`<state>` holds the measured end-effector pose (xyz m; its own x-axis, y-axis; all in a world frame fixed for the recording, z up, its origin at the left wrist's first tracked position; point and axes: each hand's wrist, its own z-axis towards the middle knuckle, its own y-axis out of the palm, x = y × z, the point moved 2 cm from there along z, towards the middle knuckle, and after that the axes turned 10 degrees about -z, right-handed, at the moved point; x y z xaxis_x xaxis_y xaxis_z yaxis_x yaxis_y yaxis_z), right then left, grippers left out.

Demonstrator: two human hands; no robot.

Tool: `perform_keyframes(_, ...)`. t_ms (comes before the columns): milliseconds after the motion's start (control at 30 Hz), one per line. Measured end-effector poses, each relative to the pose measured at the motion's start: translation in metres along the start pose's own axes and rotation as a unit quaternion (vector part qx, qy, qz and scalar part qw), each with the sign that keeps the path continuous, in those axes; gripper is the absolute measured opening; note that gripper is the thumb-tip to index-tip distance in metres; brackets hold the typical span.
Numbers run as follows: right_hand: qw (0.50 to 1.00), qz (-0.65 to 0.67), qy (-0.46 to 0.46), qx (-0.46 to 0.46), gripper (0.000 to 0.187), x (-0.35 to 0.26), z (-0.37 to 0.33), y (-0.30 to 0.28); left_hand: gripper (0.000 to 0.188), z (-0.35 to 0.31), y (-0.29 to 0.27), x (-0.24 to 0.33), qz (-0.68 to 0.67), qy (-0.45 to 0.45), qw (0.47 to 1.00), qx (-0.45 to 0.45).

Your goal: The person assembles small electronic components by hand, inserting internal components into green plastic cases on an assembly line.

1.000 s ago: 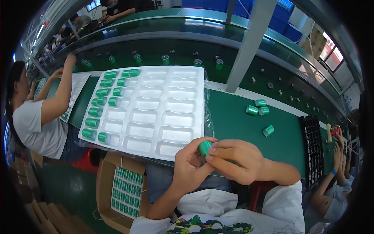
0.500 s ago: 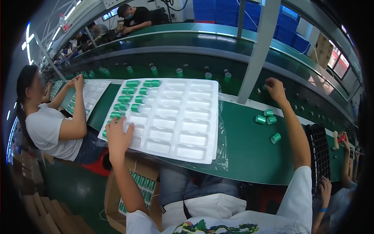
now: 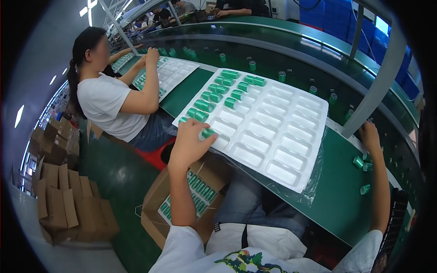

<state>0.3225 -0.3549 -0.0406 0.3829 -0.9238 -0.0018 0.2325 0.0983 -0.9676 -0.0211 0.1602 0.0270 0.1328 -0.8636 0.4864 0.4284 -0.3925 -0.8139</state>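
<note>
A white plastic tray (image 3: 297,179) with rows of moulded pockets lies on the green table. Short shiny green cylinders (image 3: 198,114) fill pockets along its left side, and the pockets to the right hold none. Over the tray's near left corner, my left hand (image 3: 190,142) is closed, with a green cylinder (image 3: 208,133) between thumb and fingers. My right hand (image 3: 371,136) reaches far right to the conveyor's edge, beside the grey post. Its fingers are curled, and what they hold is too small and dark to make out. Loose green cylinders (image 3: 358,162) lie near my right forearm.
The conveyor (image 3: 268,68) carries spaced green cylinders behind the tray. A grey post (image 3: 371,93) rises at the right. A co-worker (image 3: 111,91) sits at left with another tray (image 3: 177,75). Below, an open carton (image 3: 154,218) holds filled trays; flattened cartons (image 3: 75,204) stand lower left.
The whole view has swung, so the tray and co-worker appear further right. My left hand now shows a green cylinder at its fingertips. My right hand stays at the conveyor's edge.
</note>
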Motion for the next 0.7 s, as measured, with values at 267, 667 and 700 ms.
perform_keyframes(267,0.896,0.439,0.049,0.054,0.032,0.029,-0.008,-0.009,0.030,0.001,0.006,0.013,0.008,0.018,0.999,0.026)
perform_keyframes(667,0.487,0.873,-0.004,-0.005,0.047,-0.056,-0.094,-0.117,0.045,-0.017,0.104,0.160,-0.835,-0.140,0.498,-0.188)
perform_keyframes(700,0.474,0.880,-0.031,-0.023,0.048,-0.065,-0.099,-0.126,0.047,-0.019,0.110,0.177,-0.817,-0.122,0.546,-0.137)
